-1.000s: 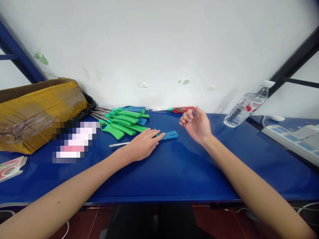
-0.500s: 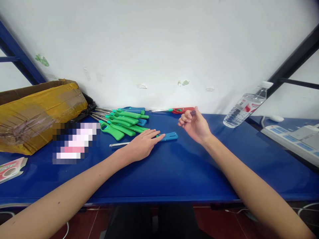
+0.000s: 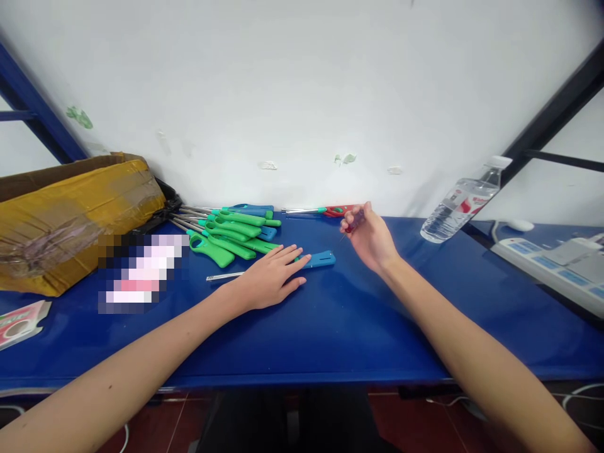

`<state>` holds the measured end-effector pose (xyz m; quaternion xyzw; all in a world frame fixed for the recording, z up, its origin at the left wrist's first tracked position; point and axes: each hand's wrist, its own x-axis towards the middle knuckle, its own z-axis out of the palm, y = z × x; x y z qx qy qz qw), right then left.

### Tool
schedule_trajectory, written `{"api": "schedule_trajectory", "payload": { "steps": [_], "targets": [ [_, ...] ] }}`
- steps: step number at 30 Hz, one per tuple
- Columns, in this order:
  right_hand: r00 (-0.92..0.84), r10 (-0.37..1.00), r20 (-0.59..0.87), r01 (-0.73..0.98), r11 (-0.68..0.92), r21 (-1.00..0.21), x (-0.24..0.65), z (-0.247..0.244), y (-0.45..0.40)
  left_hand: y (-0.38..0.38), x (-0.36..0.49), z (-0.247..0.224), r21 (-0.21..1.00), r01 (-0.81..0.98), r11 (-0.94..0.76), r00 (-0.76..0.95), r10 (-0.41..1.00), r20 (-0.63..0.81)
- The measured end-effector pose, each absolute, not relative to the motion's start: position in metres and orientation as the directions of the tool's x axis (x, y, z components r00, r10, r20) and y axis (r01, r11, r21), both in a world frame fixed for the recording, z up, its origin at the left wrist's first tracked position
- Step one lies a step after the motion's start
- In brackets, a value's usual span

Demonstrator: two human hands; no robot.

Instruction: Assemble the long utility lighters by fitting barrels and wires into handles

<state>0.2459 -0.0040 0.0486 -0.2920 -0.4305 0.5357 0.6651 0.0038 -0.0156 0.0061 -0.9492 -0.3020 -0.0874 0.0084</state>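
My left hand [image 3: 271,277] lies flat, fingers spread, over a blue long-nosed lighter [image 3: 323,258]. The lighter's metal tube shows to the left of the hand and its handle to the right; its middle is hidden. My right hand [image 3: 375,239] is raised to the right of that lighter, fingers curled around a small screwdriver [image 3: 350,229] with a dark red, see-through handle. Its thin tip points down and left, apart from the lighter. Behind this hand a red long-nosed lighter [image 3: 335,211] lies by the wall. Several green lighters [image 3: 236,226] are heaped left of my left hand, with blue ones among them.
An open cardboard box [image 3: 85,220] wrapped in yellow tape stands at the left. Near it lie a blurred-out patch and a printed card [image 3: 21,324]. A water bottle [image 3: 460,204] leans at the right, beside a white power strip [image 3: 542,264]. A wall borders the blue table [image 3: 330,340].
My right hand has turned and its fingers have shifted, so the screwdriver's tip now points downward. My left thumb has spread away from the fingers; the lighter under that hand stays put.
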Motion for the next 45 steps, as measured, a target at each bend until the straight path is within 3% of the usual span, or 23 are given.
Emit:
{"api": "schedule_trajectory", "payload": {
  "steps": [11, 18, 28, 45],
  "targets": [
    [-0.064, 0.971, 0.232, -0.517, 0.167, -0.840, 0.2475, 0.0508, -0.0070, -0.0152, 0.0034, 0.0021, 0.032, 0.575, -0.818, 0.800, 0.570, 0.187],
    [0.031, 0.979, 0.200, -0.559, 0.183, -0.809, 0.2474, 0.0502, -0.0062, -0.0160, 0.0032, 0.0045, 0.029, 0.582, -0.813, 0.800, 0.579, 0.159],
    [-0.048, 0.975, 0.217, -0.497, 0.165, -0.852, 0.2502, 0.0496, -0.0043, -0.0159, 0.0032, 0.0040, 0.035, 0.577, -0.816, 0.801, 0.574, 0.173],
    [0.017, 0.982, 0.190, -0.549, 0.168, -0.819, 0.2520, 0.0441, 0.0004, -0.0162, 0.0039, 0.0054, 0.028, 0.582, -0.813, 0.800, 0.579, 0.160]
  ]
}}
